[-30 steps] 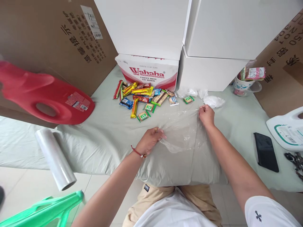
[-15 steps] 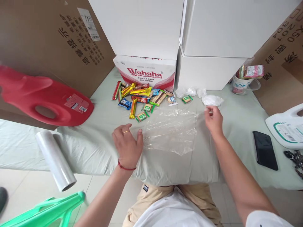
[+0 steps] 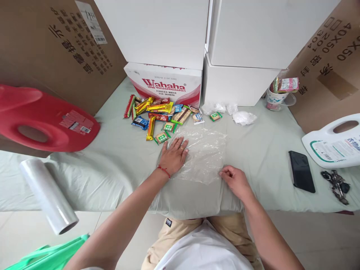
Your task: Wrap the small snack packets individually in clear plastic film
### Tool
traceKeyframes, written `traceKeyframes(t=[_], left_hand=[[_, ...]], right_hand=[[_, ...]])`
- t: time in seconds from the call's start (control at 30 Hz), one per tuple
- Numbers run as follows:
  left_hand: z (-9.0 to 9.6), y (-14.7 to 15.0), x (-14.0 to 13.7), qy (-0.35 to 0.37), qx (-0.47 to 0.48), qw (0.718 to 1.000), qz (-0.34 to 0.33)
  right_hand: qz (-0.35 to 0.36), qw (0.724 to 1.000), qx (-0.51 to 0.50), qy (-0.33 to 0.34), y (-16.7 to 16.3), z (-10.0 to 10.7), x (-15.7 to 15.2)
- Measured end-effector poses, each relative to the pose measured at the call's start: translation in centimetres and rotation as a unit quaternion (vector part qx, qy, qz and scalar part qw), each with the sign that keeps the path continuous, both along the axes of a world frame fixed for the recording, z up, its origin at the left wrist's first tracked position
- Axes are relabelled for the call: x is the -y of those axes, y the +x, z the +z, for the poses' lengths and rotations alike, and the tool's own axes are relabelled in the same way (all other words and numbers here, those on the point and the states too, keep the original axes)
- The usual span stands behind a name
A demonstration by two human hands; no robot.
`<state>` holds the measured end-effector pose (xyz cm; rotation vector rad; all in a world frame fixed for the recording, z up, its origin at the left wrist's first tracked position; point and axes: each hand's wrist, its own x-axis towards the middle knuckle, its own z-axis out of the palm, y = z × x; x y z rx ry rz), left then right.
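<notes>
A clear, wrinkled sheet of plastic wrap (image 3: 205, 153) lies spread on the cloth-covered table. My left hand (image 3: 174, 154) rests flat over its left side, fingers apart, a red cord around the wrist. At the sheet's lower right corner, my right hand (image 3: 233, 180) pinches the edge between thumb and fingers. Just beyond the left fingertips lies a green-wrapped biscuit (image 3: 162, 137). Several wrapped snacks (image 3: 159, 108) are heaped behind it. A separate small biscuit packet (image 3: 215, 116) sits near crumpled clear bundles (image 3: 244, 117).
A roll of plastic wrap (image 3: 49, 197) overhangs the front edge at left, near a red jug (image 3: 56, 120). A Wahaha carton (image 3: 165, 84) and white boxes (image 3: 236, 82) stand behind. Rightward are a cup of snacks (image 3: 275, 99), a phone (image 3: 302, 171), keys (image 3: 337, 185) and a white jug (image 3: 334, 144).
My left hand has moved right and now lies flat on the sheet. My right hand has come down and nearer, from beside the crumpled bundles to the sheet's lower right corner. The view has shifted right.
</notes>
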<state>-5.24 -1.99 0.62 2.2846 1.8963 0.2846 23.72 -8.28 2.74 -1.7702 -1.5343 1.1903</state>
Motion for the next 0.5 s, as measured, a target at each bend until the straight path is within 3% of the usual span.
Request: traceKeyframes(t=[0.13,0.27,0.37,0.5], left_hand=[[0.1,0.0,0.3,-0.006,-0.001,1.0,0.01],[0.2,0.1,0.2,-0.009,0.003,1.0,0.01],[0.3,0.1,0.2,-0.011,0.008,1.0,0.013],[0.7,-0.2,0.5,-0.019,0.033,0.999,0.034]], right_hand=[[0.003,0.993,0.05,0.109,1.4,0.7,0.3],[0.151,0.955,0.087,0.241,1.1,1.4,1.5],[0.248,0.916,0.117,0.292,0.3,1.0,2.0],[0.264,0.892,0.124,0.344,0.6,0.3,2.1]])
